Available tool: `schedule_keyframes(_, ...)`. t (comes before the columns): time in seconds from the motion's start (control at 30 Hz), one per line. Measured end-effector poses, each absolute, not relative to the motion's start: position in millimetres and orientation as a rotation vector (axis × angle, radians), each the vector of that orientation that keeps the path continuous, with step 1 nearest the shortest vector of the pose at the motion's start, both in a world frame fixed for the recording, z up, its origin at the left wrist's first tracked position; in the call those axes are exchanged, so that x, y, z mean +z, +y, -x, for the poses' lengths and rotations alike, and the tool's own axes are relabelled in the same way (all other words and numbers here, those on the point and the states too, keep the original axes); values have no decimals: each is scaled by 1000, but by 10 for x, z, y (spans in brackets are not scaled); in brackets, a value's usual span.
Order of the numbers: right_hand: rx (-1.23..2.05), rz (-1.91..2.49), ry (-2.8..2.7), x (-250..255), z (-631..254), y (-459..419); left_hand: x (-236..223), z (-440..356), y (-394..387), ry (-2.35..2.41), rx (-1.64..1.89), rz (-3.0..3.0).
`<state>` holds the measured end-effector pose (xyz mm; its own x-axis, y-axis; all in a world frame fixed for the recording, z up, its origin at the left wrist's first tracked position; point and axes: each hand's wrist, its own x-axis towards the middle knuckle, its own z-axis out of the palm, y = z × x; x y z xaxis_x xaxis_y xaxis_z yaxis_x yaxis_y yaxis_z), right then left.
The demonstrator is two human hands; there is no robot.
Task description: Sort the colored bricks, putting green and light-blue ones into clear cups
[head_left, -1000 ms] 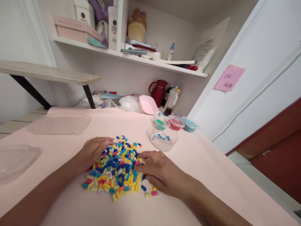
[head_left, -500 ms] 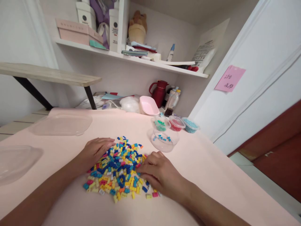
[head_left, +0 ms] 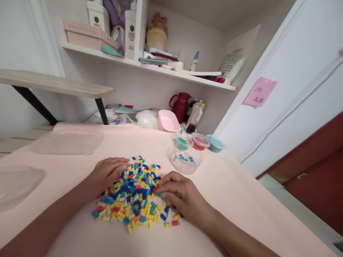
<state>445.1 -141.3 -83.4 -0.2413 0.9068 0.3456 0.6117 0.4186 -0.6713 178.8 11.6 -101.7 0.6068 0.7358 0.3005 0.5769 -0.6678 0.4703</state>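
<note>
A loose pile of small building bricks (head_left: 136, 192) in dark blue, teal, yellow, red, white and orange is spread on the pink table cover. Along its left edge rests my left hand (head_left: 111, 173), open, fingers stretched over the nearest bricks. At the right edge, the thumb and forefinger of my right hand (head_left: 180, 192) come together on a teal building brick (head_left: 159, 194). Several bricks lie beneath and in front of that hand, partly hidden by it. Beyond, a clear round bowl (head_left: 184, 168) holds several blue bricks.
Behind the bowl stand clear tubs of green bricks (head_left: 182, 142), red bricks (head_left: 199, 142) and light blue bricks (head_left: 215, 143). Two transparent lids (head_left: 68, 141) lie at left. A pink tray (head_left: 168, 121), red jug (head_left: 180, 107) and bottles (head_left: 197, 116) line the back.
My right hand has drawn back slightly from the pile, its fingers closing from a spread pose onto a teal brick. My left hand stays in nearly the same place.
</note>
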Motion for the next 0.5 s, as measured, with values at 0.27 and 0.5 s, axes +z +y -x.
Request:
schedule_keyframes(0.27, 527, 1298, -1383, -472, -4822, -1412, -1246, -1729, 252, 1031, 885, -2543)
schedule_keyframes(0.5, 261, 1380, -1098, -366, -5146, -1365, -1396, -1683, 380, 987, 962, -2543)
